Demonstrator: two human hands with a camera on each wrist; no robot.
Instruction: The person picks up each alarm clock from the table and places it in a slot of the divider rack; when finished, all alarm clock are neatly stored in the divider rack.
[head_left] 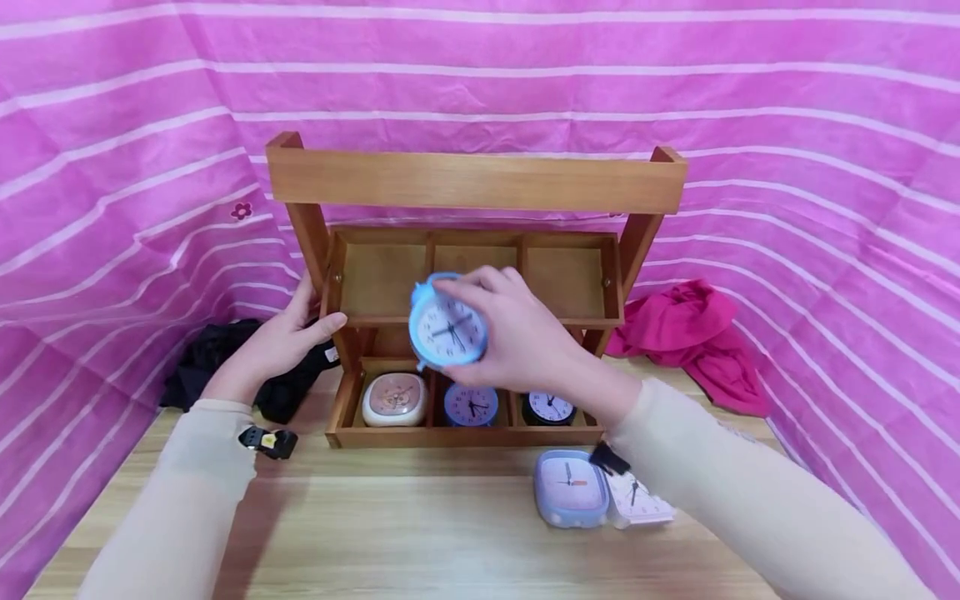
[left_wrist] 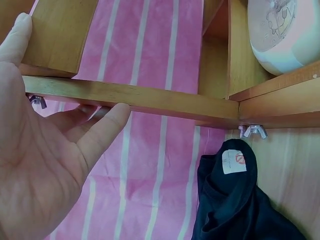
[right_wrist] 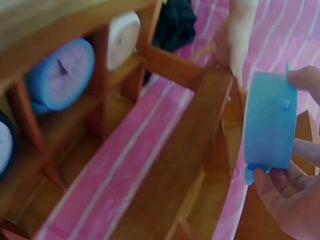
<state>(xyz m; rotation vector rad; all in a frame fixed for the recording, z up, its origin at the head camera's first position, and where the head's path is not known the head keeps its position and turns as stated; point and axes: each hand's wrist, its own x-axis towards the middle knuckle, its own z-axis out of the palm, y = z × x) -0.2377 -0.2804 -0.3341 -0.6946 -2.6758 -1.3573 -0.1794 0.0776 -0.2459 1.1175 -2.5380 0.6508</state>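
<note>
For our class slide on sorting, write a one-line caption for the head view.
Right hand holds a blue clock before the wooden shelf; left hand steadies it.

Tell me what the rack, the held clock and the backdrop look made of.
Rack: wood, by the visible grain and warm brown smooth finish. Clock in the right hand: probably plastic, since its light blue casing looks smooth and evenly coloured; the clear face cover could be plastic or glass. Backdrop: thin pink white-striped sheet that creases, fabric or soft plastic.
</note>
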